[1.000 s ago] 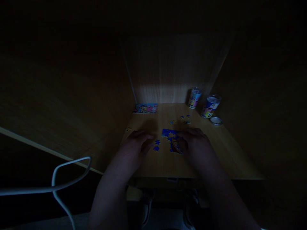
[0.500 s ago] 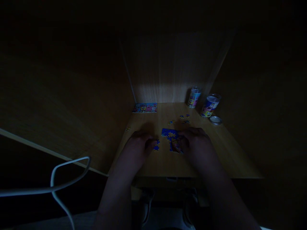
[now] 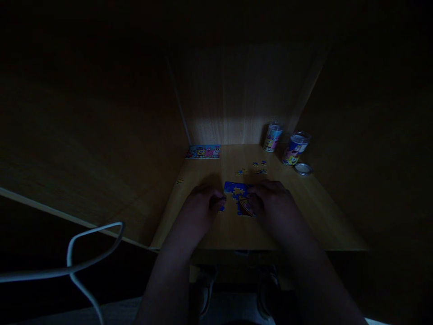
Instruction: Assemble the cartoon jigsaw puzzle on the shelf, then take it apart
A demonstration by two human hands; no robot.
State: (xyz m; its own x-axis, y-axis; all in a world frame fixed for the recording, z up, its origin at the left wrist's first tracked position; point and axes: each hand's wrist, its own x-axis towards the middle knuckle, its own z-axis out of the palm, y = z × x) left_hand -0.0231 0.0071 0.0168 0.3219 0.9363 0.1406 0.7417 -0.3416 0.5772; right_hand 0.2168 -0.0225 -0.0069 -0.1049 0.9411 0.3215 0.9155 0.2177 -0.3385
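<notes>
A partly joined blue jigsaw (image 3: 237, 195) lies in the middle of a dim wooden desk (image 3: 237, 230). My left hand (image 3: 202, 204) rests palm down just left of it, fingers curled over loose blue pieces (image 3: 222, 208) at its left edge. My right hand (image 3: 273, 202) lies palm down on the jigsaw's right side, fingertips touching it. The scene is too dark to show whether either hand pinches a piece.
Loose pieces (image 3: 252, 169) lie farther back, one more (image 3: 179, 181) at the left edge. A cartoon reference picture (image 3: 203, 151) sits at the back left. Two printed tubs (image 3: 271, 136) (image 3: 295, 148) and a round lid (image 3: 303, 169) stand back right. A white cable (image 3: 72, 257) loops at lower left.
My left hand has slid right, up to the jigsaw's left edge, covering the loose blue pieces. The right hand has barely moved.
</notes>
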